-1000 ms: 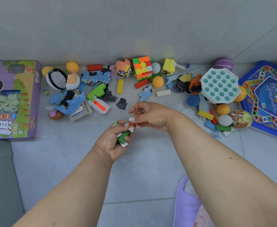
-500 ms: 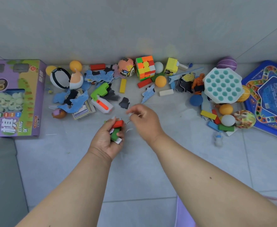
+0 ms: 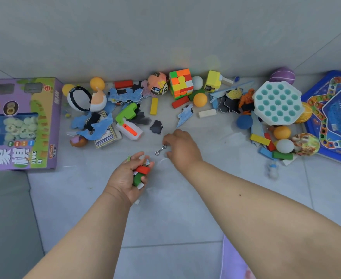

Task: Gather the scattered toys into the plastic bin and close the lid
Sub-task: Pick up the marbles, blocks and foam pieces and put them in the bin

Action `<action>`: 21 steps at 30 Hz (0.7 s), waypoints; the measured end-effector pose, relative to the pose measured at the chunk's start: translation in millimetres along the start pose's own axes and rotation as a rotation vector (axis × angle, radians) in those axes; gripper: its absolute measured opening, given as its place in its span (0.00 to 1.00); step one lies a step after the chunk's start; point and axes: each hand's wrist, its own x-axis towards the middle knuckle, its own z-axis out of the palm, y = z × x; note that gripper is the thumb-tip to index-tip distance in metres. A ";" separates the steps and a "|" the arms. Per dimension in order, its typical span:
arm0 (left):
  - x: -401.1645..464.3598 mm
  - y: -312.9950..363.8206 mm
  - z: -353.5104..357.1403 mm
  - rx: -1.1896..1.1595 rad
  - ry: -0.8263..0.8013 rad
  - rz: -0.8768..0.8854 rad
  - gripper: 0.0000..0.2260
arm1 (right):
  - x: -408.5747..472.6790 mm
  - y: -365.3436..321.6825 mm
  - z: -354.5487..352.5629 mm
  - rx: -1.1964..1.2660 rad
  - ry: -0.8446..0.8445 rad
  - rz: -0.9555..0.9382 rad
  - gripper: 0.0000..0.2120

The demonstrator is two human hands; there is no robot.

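Red and green toy pieces [image 3: 140, 174] sit bunched in the left hand [image 3: 128, 178], whose fingers curl round them; how many pieces it holds is hard to make out, since the palm hides most of them. Just beside it, the right hand [image 3: 180, 149] hangs over the floor with fingers curled, its fingertips at a small metal clasp [image 3: 160, 150]; whether they pinch the clasp or only touch it cannot be told.

Grey floor tiles [image 3: 165, 218] with thin grout lines run up to a plain grey wall [image 3: 165, 27]. A grey mat edge [image 3: 4, 218] shows at lower left, and a lilac shape at the bottom right is cut off by the frame edge.

Scattered toys lie in a band along the wall: a colour cube [image 3: 180, 82], orange balls such as one near the cube [image 3: 199, 99], a white and teal bubble pad [image 3: 277, 105], a green and white toy gun [image 3: 128, 122], wooden blocks including a yellow one [image 3: 154, 106], and blue puzzle scraps. A small pale figure [image 3: 272, 170] at the right is too blurred to identify.

At far left lies a purple boxed game [image 3: 22, 123] printed "XIANG QI" beside large Chinese characters. At far right a blue game board [image 3: 334, 117] is cut off by the frame; its print is unreadable.
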 end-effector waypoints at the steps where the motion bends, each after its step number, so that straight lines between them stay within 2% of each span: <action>1: 0.9 -0.5 0.6 0.042 0.025 0.008 0.06 | 2.0 -1.6 0.6 -0.007 0.005 -0.015 0.09; 4: 4.2 -2.3 2.7 0.143 0.109 0.017 0.01 | 4.8 -3.2 0.3 -0.044 -0.032 -0.022 0.06; 8: 5.7 -3.8 9.9 0.216 0.150 0.028 0.02 | 6.0 -7.2 -3.5 -0.082 -0.132 -0.002 0.07; 9: 5.6 -4.0 12.8 0.247 0.140 0.037 0.02 | 3.9 -8.7 -4.6 0.029 -0.140 0.026 0.06; 11: 6.5 -4.1 18.2 0.311 0.106 0.054 0.02 | -4.0 -13.8 -7.8 0.418 -0.184 0.113 0.02; 12: 7.9 -4.2 19.8 0.335 0.093 0.056 0.02 | -7.6 -15.6 -9.5 0.583 -0.204 0.144 0.05; 14: 9.2 -3.4 22.7 0.341 0.059 0.055 0.03 | -11.5 -12.8 -11.1 0.731 -0.237 0.161 0.09; 16: 9.0 -2.5 24.3 0.284 0.018 0.055 0.06 | -6.7 -3.9 -18.7 0.642 -0.120 0.128 0.06; 19: 7.5 -1.9 24.0 0.205 -0.019 0.039 0.10 | 12.2 22.8 -41.3 0.300 0.381 0.116 0.14; 20: 7.5 -2.2 23.2 0.189 -0.030 0.032 0.11 | 18.6 33.3 -49.2 0.159 0.489 0.152 0.16; 21: 7.5 -2.6 22.7 0.172 -0.043 0.022 0.12 | 23.9 42.9 -56.6 0.018 0.501 0.204 0.18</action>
